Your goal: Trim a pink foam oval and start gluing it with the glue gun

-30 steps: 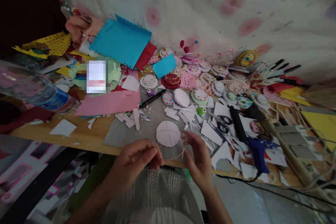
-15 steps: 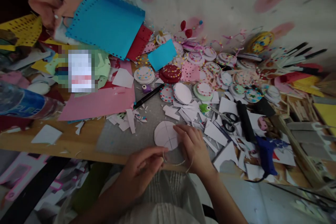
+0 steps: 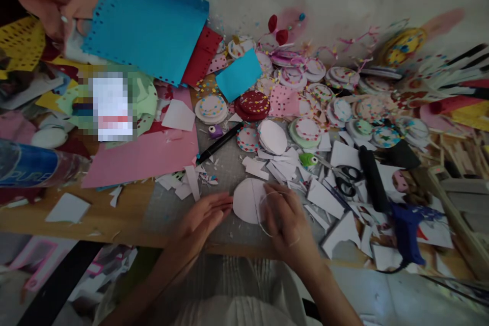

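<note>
- Disc (image 3: pixel 244 201): flat on the mat (image 3: pixel 154 210) on the counter (image 3: pixel 114 220), between the hands. Likely light, stiffish card, creasing if squeezed; best taken by opposite rims.
- Left hand (image 3: pixel 203 218): partly open, fingers nearly straight and together, nothing seen held; tips at disc's left rim, contact unclear.
- Right hand (image 3: pixel 289 221): mostly closed on a thin cord (image 3: pixel 260 216), over disc's right side.

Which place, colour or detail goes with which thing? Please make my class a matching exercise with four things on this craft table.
1. bottle
2. scissors
3. glue gun
4. disc with a drawn line

A. dark blue
B. between left hand and right hand
C. picture's left edge
D. black handles

Pairs: 1-C, 2-D, 3-A, 4-B
</note>
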Available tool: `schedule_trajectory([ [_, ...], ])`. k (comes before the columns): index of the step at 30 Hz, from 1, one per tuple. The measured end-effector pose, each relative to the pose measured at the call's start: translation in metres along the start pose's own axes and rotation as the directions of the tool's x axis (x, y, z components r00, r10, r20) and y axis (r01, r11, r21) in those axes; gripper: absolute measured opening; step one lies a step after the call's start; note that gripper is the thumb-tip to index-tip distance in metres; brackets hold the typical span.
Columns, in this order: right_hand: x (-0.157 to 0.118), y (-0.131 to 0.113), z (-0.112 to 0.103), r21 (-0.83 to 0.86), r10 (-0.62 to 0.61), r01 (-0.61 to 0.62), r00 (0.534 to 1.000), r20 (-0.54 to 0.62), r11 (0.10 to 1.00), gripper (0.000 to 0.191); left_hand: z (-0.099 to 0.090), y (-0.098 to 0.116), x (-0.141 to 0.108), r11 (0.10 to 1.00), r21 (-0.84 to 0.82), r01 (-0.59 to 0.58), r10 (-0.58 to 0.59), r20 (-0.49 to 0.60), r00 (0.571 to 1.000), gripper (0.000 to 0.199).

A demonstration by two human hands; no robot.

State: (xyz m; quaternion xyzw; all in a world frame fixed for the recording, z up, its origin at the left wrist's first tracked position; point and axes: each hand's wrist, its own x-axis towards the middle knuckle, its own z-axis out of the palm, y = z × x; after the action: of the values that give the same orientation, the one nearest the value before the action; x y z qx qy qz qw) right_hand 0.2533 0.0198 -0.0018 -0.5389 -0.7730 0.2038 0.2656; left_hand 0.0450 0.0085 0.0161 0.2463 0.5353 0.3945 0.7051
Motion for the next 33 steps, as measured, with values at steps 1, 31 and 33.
schedule_trajectory([
  [1, 0.001, -0.003, -0.004, 0.028, 0.026, -0.025, 1.0, -0.015, 0.999, 0.033, 0.003, 0.002, 0.001, 0.999, 0.025, -0.039, 0.039, -0.018, 0.999, 0.035],
  [31, -0.019, -0.024, -0.021, 0.08, -0.204, 0.198, 0.976, 0.073, 0.977, 0.051, 0.029, -0.01, -0.014, 0.985, -0.153, 0.079, -0.052, 0.173, 0.984, 0.046],
  [33, -0.02, -0.025, -0.022, 0.092, -0.199, 0.194, 0.979, 0.046, 0.977, 0.05, 0.03, -0.007, -0.015, 0.983, -0.168, 0.074, -0.038, 0.209, 0.977, 0.043],
])
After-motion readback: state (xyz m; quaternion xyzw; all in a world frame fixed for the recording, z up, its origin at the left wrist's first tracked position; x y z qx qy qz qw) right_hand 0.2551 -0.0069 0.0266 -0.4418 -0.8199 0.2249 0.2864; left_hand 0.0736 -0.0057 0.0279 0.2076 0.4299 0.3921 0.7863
